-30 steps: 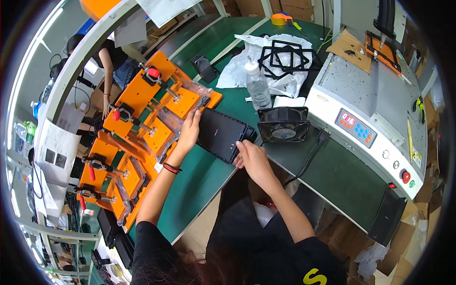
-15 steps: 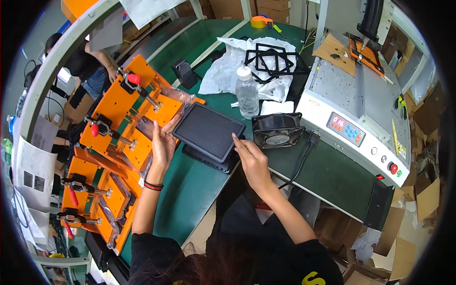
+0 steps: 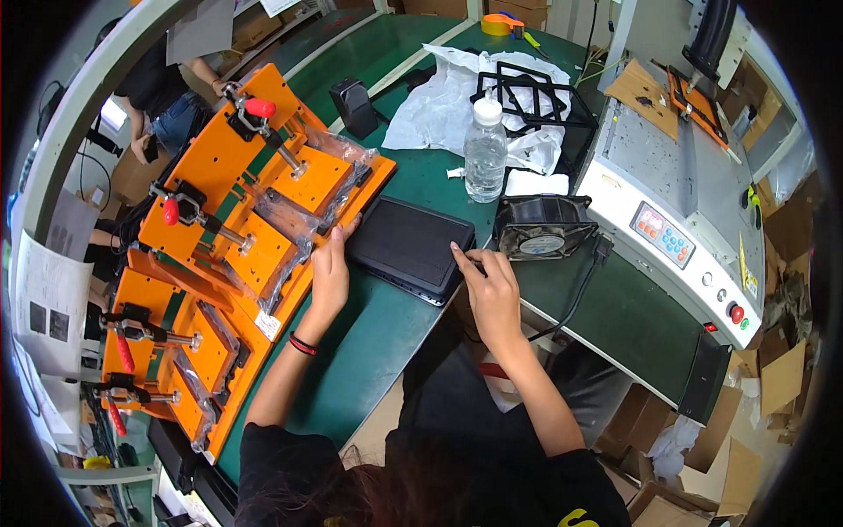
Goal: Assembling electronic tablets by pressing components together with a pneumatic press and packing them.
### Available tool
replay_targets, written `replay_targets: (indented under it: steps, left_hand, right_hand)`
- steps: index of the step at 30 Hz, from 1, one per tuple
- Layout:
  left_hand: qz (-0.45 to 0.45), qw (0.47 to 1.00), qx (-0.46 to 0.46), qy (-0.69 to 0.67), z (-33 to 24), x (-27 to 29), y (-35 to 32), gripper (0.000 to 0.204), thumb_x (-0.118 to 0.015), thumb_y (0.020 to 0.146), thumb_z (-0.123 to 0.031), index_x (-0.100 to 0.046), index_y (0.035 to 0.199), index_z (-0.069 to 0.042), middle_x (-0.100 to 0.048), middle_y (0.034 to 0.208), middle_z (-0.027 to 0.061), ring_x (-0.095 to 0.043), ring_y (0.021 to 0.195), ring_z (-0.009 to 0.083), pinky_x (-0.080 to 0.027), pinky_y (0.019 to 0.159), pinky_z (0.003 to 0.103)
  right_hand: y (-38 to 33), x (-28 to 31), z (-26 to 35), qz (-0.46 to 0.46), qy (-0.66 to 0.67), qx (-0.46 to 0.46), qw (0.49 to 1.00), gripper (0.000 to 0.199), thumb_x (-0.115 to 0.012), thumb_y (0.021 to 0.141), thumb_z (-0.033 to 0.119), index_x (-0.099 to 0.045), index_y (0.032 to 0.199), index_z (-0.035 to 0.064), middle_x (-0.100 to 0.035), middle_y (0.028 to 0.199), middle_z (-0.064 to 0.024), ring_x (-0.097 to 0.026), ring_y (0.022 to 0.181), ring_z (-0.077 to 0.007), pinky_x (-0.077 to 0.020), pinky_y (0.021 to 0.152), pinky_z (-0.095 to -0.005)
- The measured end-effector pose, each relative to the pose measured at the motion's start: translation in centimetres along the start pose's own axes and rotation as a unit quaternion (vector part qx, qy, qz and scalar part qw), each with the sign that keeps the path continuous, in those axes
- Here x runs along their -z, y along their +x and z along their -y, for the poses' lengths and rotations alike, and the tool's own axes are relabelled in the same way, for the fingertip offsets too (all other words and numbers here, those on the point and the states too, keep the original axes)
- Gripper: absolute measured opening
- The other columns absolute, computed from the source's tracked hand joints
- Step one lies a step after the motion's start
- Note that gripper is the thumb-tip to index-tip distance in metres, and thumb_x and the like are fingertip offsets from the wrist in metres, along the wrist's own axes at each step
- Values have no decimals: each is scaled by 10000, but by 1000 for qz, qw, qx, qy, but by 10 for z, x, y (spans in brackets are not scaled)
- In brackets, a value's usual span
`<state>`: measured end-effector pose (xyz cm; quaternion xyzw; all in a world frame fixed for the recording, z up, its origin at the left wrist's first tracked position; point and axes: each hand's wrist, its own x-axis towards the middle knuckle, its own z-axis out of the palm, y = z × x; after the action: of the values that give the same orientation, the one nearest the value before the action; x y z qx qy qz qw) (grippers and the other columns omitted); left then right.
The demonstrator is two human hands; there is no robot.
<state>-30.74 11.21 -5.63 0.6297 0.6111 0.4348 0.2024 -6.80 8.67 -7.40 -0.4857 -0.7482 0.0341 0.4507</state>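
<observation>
A black rectangular mesh panel with a raised frame (image 3: 408, 246) lies level on a matching black frame (image 3: 420, 293), of which only the near edge shows. My left hand (image 3: 330, 274) grips the panel's left edge, its fingers partly hidden behind the edge. On the opposite side, my right hand (image 3: 493, 294) pinches the right edge between thumb and fingers. Close beside my left hand stands an orange fixture (image 3: 263, 263) with several red-tipped toggle clamps and film-covered dark parts. A black cooling fan (image 3: 543, 227) is just beyond my right hand.
A clear plastic bottle (image 3: 485, 158) stands behind the panel. Black frames (image 3: 531, 97) lie on white wrapping (image 3: 421, 112). At right is a white machine with a control panel (image 3: 663, 235). A black cable (image 3: 575, 303) runs from the fan. Another person (image 3: 167, 97) is at far left.
The panel has come down from a tilted position above the lower frame and now lies flat on it, with both hands still at its edges. The whole view has shifted slightly.
</observation>
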Motion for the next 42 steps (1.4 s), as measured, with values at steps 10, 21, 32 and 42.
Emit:
replay_targets:
  steps: [10, 21, 32, 42]
  left_hand:
    - [51, 998, -11, -44, 5, -4, -3, 516, -258, 1017, -332, -491, 1258, 59, -538, 1255, 217, -468, 1231, 290, -297, 1056, 340]
    - [233, 857, -458, -44, -82, -75, -79, 337, -603, 693, -70, -584, 1029, -70, -547, 1088, 154, -550, 980, 308, -484, 813, 430]
    - [438, 680, -585, 66, -204, -211, -93, 510, -642, 774, -115, -467, 1241, -11, -373, 1316, 227, -349, 1207, 434, -320, 991, 520]
    - [432, 690, -566, 127, -205, -233, -104, 552, -631, 789, -158, -431, 1284, -16, -350, 1334, 243, -333, 1230, 422, -293, 1010, 519]
  right_hand:
    - [-2, 14, 2, 46, 62, -47, 996, 428, -614, 729, -66, -633, 1140, 50, -573, 944, -115, -549, 857, -270, -470, 769, -353]
    - [-115, 146, -33, -28, -128, 26, 991, 346, -645, 686, 41, -666, 1030, 61, -583, 843, -30, -576, 735, -164, -492, 654, -285]
    - [-289, 475, 40, -46, -666, -241, 704, 251, -579, 669, -8, -618, 914, 27, -443, 626, -61, -464, 576, -237, -374, 536, -365]
    - [-442, 633, 15, -56, -440, -639, 628, 275, -576, 866, 225, -577, 1034, 7, -661, 914, -203, -637, 853, -343, -490, 784, -404]
